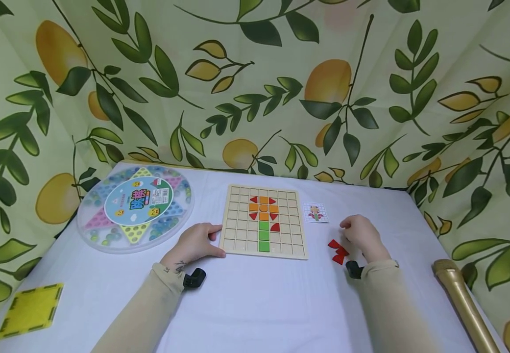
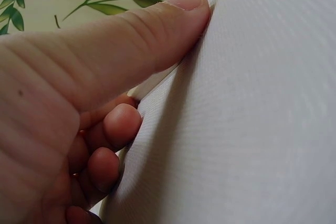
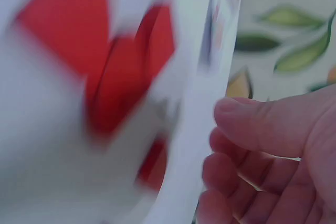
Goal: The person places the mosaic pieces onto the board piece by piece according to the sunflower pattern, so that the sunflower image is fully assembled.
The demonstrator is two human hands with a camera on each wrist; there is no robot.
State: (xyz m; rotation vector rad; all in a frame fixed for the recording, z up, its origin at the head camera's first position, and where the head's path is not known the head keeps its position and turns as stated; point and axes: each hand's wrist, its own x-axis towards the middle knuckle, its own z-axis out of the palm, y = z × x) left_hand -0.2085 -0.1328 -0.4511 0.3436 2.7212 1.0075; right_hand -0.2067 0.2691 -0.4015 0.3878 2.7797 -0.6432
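A wooden grid board (image 1: 290,240) lies mid-table, with orange squares (image 1: 264,200), a column of green squares (image 1: 264,235) and red corner-shaped pieces (image 1: 275,227) set in its cells. At the board's left edge, my left hand (image 1: 197,241) rests with thumb and index finger touching the rim; the left wrist view shows its thumb (image 2: 173,30) against the side and other fingers bent. My right hand (image 1: 362,235) hovers over the table right of the board, fingers loosely curled, nothing seen in them. Several loose red pieces (image 1: 338,252) lie beside it, blurred in the right wrist view.
A small pattern card (image 1: 324,218) lies right of the board. To the left is a round Chinese checkers set (image 1: 135,208) with marbles. A yellow square (image 1: 30,311) sits front left, a gold microphone (image 1: 466,304) far right. A patterned curtain (image 1: 277,63) surrounds the table.
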